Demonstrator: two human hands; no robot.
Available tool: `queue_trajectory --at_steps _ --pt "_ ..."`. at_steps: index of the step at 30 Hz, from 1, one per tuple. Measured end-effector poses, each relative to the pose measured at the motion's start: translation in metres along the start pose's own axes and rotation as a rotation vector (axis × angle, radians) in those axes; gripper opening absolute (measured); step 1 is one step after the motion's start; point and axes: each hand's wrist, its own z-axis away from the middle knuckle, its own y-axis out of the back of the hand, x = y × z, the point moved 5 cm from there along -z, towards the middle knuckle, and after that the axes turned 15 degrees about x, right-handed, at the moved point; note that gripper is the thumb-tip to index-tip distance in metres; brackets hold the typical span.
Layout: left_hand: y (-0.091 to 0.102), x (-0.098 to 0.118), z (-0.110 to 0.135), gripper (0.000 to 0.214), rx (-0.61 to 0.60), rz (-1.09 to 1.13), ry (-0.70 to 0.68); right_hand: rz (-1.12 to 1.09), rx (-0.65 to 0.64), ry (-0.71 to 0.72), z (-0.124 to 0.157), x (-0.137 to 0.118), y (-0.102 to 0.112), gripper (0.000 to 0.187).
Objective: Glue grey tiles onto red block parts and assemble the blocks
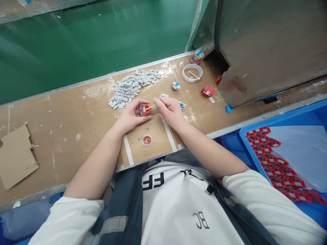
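Between the thumb and fingers of my left hand [131, 115] is a small red and grey plastic part [145, 109]. My right hand [170, 111] pinches a thin wooden stick [151, 107], whose tip meets the red face of that part. Below them on the bench sits a small round dish [146, 140] with reddish contents. A heap of small grey pieces [127, 89] lies beyond my left hand. Close to my right hand are small white, blue and yellow pieces [182, 105], partly hidden by it.
A tape roll [184, 75] with a stick across it lies at the back right, near red parts [208, 91]. Torn cardboard [19, 156] lies at the left. A blue bin [245, 139] holding rows of red parts stands at the right. A large panel [270, 44] overhangs the bench's right end.
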Motion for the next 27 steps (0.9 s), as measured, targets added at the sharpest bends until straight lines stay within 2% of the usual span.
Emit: queue_trajectory --at_steps 13,21,27 --pt "0.0001 0.0035 0.0007 0.061 0.002 0.008 0.029 -0.002 0.073 -0.044 -0.0009 0.0014 0.0068 0.069" --pt "-0.0009 0.0031 0.0002 0.060 -0.007 0.011 0.021 0.048 0.013 -0.017 -0.0011 0.0007 0.0016 0.071" --pt "0.0005 0.0020 0.0001 0.060 0.003 -0.001 0.022 0.048 -0.072 -0.019 0.0021 0.0037 0.0005 0.063"
